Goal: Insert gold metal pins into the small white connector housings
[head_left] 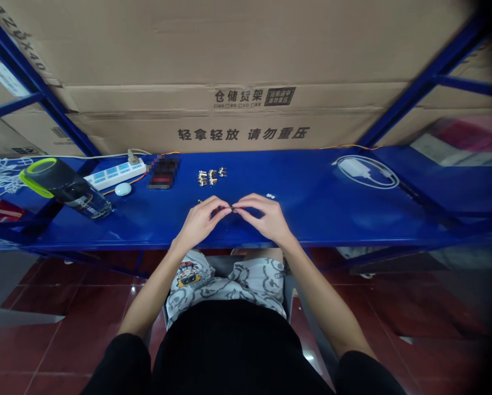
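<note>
Above the front part of the blue shelf top (336,219), my left hand (204,219) and my right hand (266,216) meet fingertip to fingertip. Both are closed in a pinch on one small dark piece (232,208), too small to name and partly hidden by the fingers. Beyond my left hand, several small white-and-metal parts (202,178) lie in short rows. A few tiny brass-coloured bits (200,201) show just behind its knuckles. Past my right hand are small white pieces (270,196).
At the left stand a water bottle (73,189), a white power strip (118,174) and a pale round object (123,189). A blurred dark item (163,173) lies near them. A white charger with cable (363,169) rests at the right. Cardboard (147,99) closes the back.
</note>
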`<state>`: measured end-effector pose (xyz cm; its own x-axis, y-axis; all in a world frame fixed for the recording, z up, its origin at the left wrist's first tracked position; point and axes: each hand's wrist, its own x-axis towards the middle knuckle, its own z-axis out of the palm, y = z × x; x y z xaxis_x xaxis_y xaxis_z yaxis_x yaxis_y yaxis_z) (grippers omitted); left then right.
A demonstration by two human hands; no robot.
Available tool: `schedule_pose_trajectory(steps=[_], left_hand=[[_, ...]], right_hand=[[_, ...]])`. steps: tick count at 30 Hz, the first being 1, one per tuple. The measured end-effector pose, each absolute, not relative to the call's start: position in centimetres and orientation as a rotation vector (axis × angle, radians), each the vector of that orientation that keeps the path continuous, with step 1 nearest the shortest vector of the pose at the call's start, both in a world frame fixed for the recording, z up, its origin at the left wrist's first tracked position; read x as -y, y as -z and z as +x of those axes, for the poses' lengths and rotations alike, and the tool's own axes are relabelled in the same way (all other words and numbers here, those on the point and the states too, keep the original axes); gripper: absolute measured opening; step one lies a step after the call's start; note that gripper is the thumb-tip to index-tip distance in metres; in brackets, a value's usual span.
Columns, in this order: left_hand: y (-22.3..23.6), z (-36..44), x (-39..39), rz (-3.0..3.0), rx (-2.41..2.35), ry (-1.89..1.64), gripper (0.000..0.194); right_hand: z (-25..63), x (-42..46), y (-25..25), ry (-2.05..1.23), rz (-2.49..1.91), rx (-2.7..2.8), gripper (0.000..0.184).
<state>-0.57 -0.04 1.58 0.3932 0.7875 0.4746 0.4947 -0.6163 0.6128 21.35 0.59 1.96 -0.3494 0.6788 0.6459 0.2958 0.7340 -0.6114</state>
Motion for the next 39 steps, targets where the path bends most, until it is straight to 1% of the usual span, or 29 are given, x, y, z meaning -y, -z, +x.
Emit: schedule_pose_trajectory(steps=[7, 14, 27, 31, 39], left_hand=[[-1.56, -0.58, 0.01, 2.275, -1.182, -1.107, 0.023], [-1.56, -0.64, 0.02, 2.238, -1.141, -1.099, 0.022], [-1.55, -0.79, -0.05, 2.291, -1.016, -0.944, 0.021], [-1.6, -0.81, 0.01, 2.296, -1.014, -0.939, 0.02], [-1.9, -0.64, 0.17, 2.216, -0.997, -0.97, 0.021]], right_hand=[[21.54, -0.63, -1.88, -0.415, -0.826, 1.857, 0.015], [21.73, -0.48, -1.88, -0.398, -0.738, 1.887, 0.017], [21.86, -0.64, -1.91, -0.522, -0.74, 1.887, 0.018], [21.82, -0.63, -2.02, -0.584, -0.732, 1.909, 0.015], [21.84, -0.31, -2.15, -0.539, -0.72, 1.861, 0.011]])
